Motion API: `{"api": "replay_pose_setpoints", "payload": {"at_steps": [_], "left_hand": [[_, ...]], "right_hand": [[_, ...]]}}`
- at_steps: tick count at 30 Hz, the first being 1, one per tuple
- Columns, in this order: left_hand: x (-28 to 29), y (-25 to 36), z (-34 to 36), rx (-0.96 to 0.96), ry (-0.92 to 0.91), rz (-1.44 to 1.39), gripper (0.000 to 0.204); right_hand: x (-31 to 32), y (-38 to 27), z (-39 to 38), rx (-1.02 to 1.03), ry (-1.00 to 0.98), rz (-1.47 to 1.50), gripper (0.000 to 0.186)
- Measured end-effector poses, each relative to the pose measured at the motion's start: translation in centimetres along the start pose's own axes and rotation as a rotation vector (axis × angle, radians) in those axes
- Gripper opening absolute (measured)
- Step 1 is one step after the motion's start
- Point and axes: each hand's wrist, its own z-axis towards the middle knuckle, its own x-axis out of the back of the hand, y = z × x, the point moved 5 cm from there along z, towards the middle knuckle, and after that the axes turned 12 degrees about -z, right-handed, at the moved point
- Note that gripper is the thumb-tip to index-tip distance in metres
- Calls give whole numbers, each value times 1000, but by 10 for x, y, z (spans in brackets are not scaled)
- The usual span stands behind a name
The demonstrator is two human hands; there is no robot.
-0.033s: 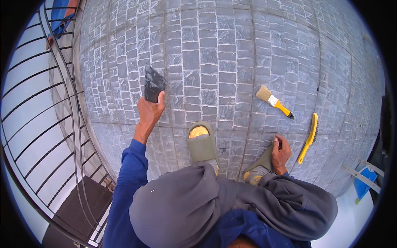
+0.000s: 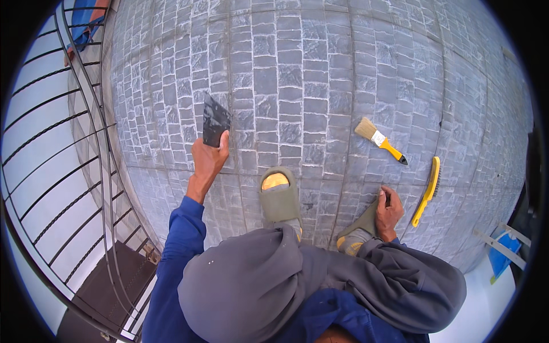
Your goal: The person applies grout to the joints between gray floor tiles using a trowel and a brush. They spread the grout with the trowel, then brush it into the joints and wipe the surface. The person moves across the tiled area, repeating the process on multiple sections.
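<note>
My left hand [image 2: 209, 157] grips a dark, flat scraper [image 2: 216, 120] with pale smears on it, held over the grey patterned tile floor [image 2: 286, 86]. My right hand [image 2: 389, 211] hangs beside my right sandal [image 2: 357, 228], fingers curled with nothing visible in them. To the right of my hands lie a paintbrush [image 2: 384, 146] with a yellow handle and pale bristles and, nearer that hand, a yellow-handled brush [image 2: 426, 191] with dark bristles. My left olive sandal [image 2: 277, 203] stands on the tiles between my hands.
A curved black metal railing [image 2: 63, 188] runs along the left side, with blue and orange material [image 2: 86, 31] at its top. At the right edge a blue object [image 2: 503, 251] sits by a pale metal frame [image 2: 486, 237].
My left hand and the scraper have shifted slightly down and to the right. My right hand and both brushes are where they were.
</note>
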Motion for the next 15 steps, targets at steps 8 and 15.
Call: {"api": "replay_pose_setpoints", "payload": {"at_steps": [8,15], "left_hand": [[11,7,-96,78,9,-30,30],[20,9,-138,343,-162,112,30]], "right_hand": [[-5,5,0,-49,-19,-5,15],[-9,13,0,-77,-27,54,18]]}}
